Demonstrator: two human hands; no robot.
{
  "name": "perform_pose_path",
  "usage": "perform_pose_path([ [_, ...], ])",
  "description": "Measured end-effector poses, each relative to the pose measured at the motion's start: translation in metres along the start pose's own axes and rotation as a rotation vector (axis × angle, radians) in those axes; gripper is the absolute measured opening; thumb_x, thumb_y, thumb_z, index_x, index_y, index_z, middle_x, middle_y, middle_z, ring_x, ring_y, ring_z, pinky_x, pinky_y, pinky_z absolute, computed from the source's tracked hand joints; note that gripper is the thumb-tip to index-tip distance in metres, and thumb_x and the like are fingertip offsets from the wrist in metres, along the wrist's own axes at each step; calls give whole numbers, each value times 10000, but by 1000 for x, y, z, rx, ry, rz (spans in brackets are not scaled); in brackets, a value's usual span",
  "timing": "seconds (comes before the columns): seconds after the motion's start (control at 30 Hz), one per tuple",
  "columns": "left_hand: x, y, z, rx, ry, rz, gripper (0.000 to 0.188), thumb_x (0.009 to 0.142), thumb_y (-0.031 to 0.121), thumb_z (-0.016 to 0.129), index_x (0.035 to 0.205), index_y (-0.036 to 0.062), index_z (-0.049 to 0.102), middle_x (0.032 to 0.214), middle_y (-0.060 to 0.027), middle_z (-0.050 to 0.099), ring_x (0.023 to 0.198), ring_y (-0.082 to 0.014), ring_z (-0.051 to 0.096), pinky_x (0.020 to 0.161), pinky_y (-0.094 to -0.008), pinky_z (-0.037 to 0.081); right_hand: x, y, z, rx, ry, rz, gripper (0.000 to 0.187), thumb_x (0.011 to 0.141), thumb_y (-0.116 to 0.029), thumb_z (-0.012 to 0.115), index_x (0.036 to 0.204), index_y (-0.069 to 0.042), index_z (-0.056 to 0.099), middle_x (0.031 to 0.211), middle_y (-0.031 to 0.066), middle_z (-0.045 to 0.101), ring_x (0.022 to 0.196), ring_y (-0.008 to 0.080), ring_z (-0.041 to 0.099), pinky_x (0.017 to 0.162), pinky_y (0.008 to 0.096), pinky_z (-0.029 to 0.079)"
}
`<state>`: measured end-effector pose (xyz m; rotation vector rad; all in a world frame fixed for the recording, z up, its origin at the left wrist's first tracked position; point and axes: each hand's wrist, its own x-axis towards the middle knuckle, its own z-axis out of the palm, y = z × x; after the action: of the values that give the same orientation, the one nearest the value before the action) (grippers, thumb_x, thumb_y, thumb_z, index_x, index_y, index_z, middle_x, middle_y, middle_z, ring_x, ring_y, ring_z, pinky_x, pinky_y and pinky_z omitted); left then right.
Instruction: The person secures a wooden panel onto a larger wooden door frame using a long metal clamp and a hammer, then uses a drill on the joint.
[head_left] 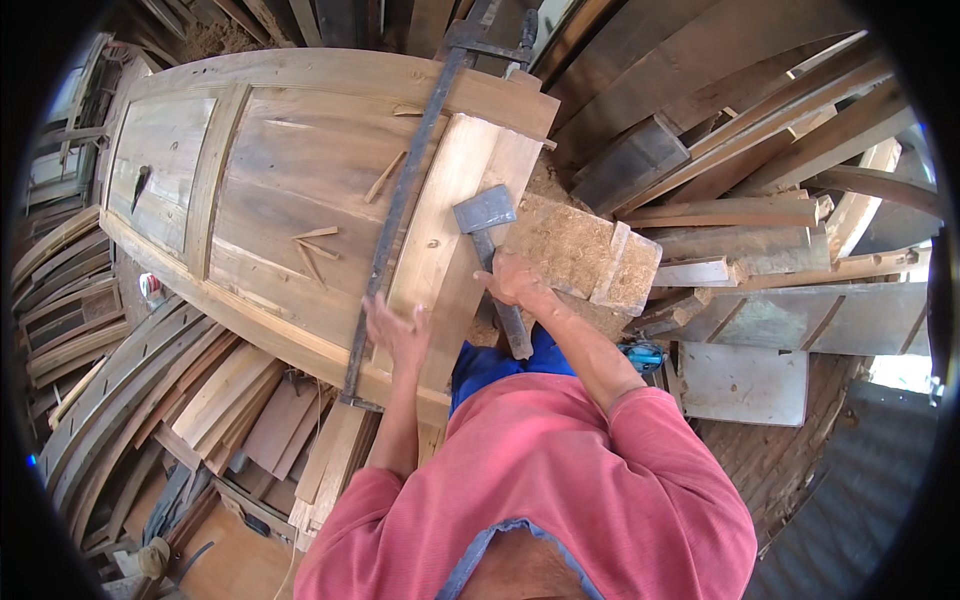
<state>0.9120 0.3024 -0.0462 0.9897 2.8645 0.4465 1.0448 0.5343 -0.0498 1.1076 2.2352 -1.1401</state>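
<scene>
My right hand is closed around the handle of a hammer with a broad, blocky grey head. The head lies over a pale board at the right end of a wooden panel door. My left hand holds nothing, its fingers spread beside a long dark metal bar clamp. That clamp spans the door from its far edge to its near edge. Thin wood slivers lie loose on the door panel.
A sawdust-covered wooden block or bench stands right of the door. Stacked planks fill the right side, and curved boards lie at the left. A white board and a teal tool sit at my right.
</scene>
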Motion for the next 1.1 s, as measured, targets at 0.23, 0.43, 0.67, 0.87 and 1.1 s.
perform_pose_path([
  [0.23,-137,-82,-60,81,-297,-1159,1104,741,607,783,1489,-40,292,1495,-312,376,1373,-439,409,1137,-536,324,9,55,-44,-360,149,-171,300,916,-264,574,1034,-2,657,971,245,677,982,432,643,898,501,513],
  [0.43,-208,-95,11,-1105,-252,-1311,948,826,481,794,1502,14,321,1437,-190,490,1302,-311,499,1080,-481,427,72,143,-56,-506,502,-28,283,909,-321,625,1026,-68,673,976,203,681,972,392,644,874,491,518],
  [0.67,-188,-89,-6,-893,-99,-1214,768,822,317,814,1395,-33,442,1288,-190,622,1174,-283,604,991,-384,482,78,112,-58,-615,230,-5,220,897,-195,577,1027,-50,680,1082,214,690,1059,404,650,931,464,526],
  [0.87,-208,-84,8,-905,94,-1303,981,748,314,864,1446,-81,300,1323,-239,569,1206,-303,576,1017,-380,469,81,98,-63,-600,96,-10,270,856,-209,580,977,13,675,1045,263,693,1026,424,666,892,494,531],
  [1.1,-198,-57,6,-631,129,-1212,1410,651,390,918,1506,-132,-76,1512,-348,299,1400,-395,376,1161,-404,323,82,107,-85,-436,215,2,285,877,-268,587,975,-40,729,1030,237,710,1034,441,657,900,501,510],
])
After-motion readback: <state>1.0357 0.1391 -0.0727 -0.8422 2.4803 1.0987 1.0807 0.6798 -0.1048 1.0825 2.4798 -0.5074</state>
